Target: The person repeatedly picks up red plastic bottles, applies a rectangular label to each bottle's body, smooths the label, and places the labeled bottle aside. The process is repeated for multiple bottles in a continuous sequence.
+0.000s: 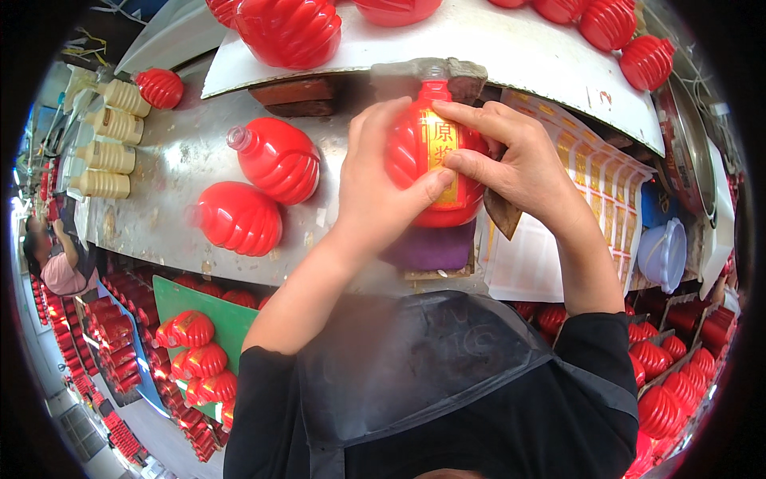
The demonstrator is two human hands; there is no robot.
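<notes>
The red bottle [405, 156] was shiny and smooth with raised ridges, and its label [442, 148] looked like glossy paper. The table [214, 104] was gray metal, a bit shiny but scuffed and spotty, while the pad [439, 249] looked like dull cloth and the sheet [523, 255] was smooth paper. The pail [662, 255] looked like plastic, the apron [415, 359] looked slick, and the shirt [495, 447] was dull cloth.

Red bottle [404, 152], yellow label [441, 148] with dark characters [443, 130], green board [171, 299], cream bottles [116, 125]
</notes>
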